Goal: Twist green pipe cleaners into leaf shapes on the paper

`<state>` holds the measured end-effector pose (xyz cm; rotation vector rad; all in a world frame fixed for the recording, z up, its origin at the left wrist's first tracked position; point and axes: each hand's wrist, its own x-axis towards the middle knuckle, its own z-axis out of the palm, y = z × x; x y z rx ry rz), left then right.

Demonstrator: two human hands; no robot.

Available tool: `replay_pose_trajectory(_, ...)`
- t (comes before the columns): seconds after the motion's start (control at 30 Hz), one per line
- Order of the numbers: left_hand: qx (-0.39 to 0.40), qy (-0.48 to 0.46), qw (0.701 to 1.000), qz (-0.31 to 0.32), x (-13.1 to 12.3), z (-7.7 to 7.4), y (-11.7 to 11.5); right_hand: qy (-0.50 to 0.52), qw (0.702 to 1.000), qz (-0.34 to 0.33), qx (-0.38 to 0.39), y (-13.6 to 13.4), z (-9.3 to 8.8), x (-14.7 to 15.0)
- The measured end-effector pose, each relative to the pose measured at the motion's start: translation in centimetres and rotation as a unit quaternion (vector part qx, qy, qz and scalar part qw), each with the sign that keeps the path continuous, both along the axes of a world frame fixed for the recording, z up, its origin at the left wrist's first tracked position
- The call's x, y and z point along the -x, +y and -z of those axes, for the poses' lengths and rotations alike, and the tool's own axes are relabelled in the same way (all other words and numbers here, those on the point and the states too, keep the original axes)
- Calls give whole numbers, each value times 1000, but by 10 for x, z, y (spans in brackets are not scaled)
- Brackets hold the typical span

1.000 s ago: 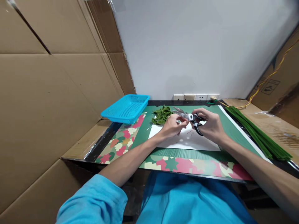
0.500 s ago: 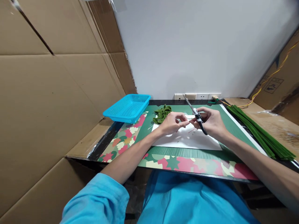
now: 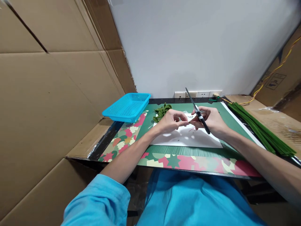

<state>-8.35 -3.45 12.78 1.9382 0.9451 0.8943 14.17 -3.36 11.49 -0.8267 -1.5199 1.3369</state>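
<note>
Two hands meet over a white sheet (image 3: 188, 139). The right hand (image 3: 213, 121) is closed around the black handles of the scissors (image 3: 197, 111), whose shut blades slant up toward 11 o'clock. The left hand (image 3: 170, 121), at 9 o'clock of it, has its fingertips pinched together; anything between them is too small to make out. Both wrists rest low, palms turned inward. Fuzzy green curls (image 3: 162, 111) lie piled at 10 o'clock, a perforated blue plastic basket (image 3: 128, 106) farther that way, and straight green stems (image 3: 261, 131) at 3 o'clock.
</note>
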Motion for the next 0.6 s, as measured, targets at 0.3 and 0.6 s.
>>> replay_pose_trajectory(0.3,-4,-12,998,-55,-6,9,-2,24,999,48,-11,10,5,-3)
replay_pose_trajectory(0.6,-18,-34,998,-47,-12,8,-4,13,996,88,-6,10,2,-5)
